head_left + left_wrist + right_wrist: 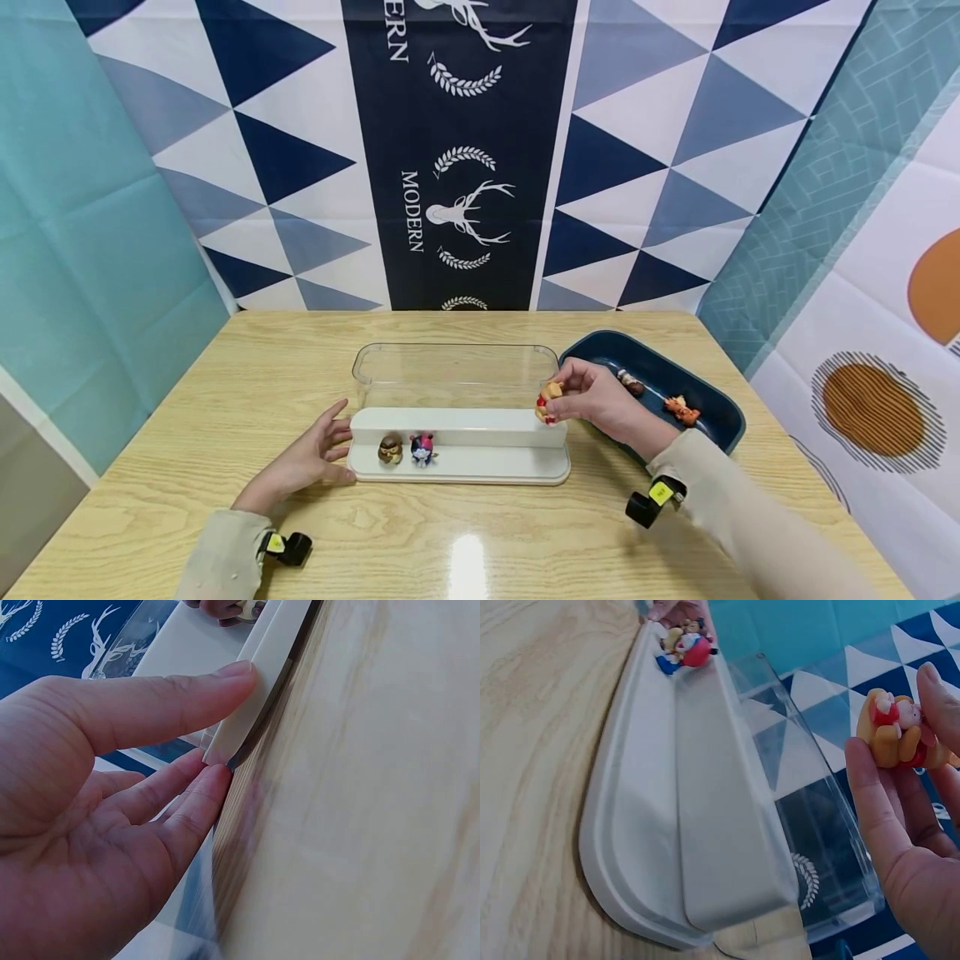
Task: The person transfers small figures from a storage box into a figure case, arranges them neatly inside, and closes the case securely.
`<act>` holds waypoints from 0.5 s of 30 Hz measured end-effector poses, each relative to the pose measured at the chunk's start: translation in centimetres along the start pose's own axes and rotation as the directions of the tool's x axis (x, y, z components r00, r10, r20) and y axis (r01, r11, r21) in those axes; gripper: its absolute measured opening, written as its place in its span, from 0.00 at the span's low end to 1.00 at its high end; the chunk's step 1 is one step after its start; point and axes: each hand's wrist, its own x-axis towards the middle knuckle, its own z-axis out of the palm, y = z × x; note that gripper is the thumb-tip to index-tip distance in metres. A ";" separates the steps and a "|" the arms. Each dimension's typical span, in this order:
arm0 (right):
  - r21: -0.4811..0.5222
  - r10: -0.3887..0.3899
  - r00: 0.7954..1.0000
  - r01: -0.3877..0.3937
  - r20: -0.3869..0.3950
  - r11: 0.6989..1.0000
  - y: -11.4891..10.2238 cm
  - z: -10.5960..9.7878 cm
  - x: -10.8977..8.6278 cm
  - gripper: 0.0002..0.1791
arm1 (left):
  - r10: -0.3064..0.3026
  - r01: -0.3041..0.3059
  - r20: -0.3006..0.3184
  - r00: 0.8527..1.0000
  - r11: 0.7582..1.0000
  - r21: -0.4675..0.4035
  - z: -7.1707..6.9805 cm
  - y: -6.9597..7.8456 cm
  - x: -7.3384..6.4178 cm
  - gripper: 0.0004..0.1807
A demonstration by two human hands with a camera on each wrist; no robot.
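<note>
Clock centred on display stand (495, 463), head view. Stand on table (375, 533). Cover (457, 367) directly behind at 12 o'clock, wall cloth (461, 117) beyond. Tray (708, 398) on table, 2–3 o'clock. In tray: small figurine (632, 383), tiger figurine (681, 410) at its 4. On stand's lower ledge, left half: owl figurine (390, 448), hatted figurine (422, 448) at its 3. Bear figurine (550, 402) in right hand (603, 404), near upper ledge's 3 o'clock end. Left hand (311, 450) touching stand's 9 o'clock end.
</note>
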 end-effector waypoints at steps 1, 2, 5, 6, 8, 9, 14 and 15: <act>-0.013 -0.010 1.000 0.010 -0.007 1.000 0.1 0.2 0.0 0.13 | 0.002 -0.002 -0.001 1.000 1.000 0.001 0.0 0.0 0.0 0.67; -0.024 -0.018 1.000 0.018 -0.015 1.000 0.2 0.4 0.1 0.13 | 0.003 -0.003 -0.001 1.000 1.000 0.002 0.0 0.0 0.0 0.67; -0.051 -0.034 0.999 0.032 -0.039 0.998 0.5 1.0 0.1 0.14 | 0.008 -0.008 -0.003 1.000 1.000 -0.001 -0.1 0.0 0.0 0.67; -0.052 -0.029 0.998 0.026 -0.048 0.998 0.6 1.1 0.2 0.14 | 0.008 -0.008 -0.002 1.000 1.000 -0.001 -0.1 0.1 0.0 0.67; -0.054 -0.015 0.998 0.012 -0.064 0.998 0.8 1.4 0.3 0.14 | 0.007 -0.007 0.000 1.000 1.000 0.000 -0.1 0.1 0.0 0.66; -0.058 -0.009 0.997 0.005 -0.070 0.998 0.9 1.6 0.3 0.14 | 0.006 -0.006 0.001 1.000 1.000 -0.001 -0.1 0.1 0.0 0.66; -0.084 0.006 0.995 -0.014 -0.096 0.996 1.4 2.3 0.5 0.13 | 0.004 -0.004 0.002 1.000 1.000 -0.004 0.0 0.0 0.0 0.67; -0.089 0.008 0.995 -0.017 -0.100 0.996 1.4 2.5 0.6 0.13 | 0.006 -0.006 0.003 1.000 1.000 -0.006 -0.1 0.0 0.0 0.67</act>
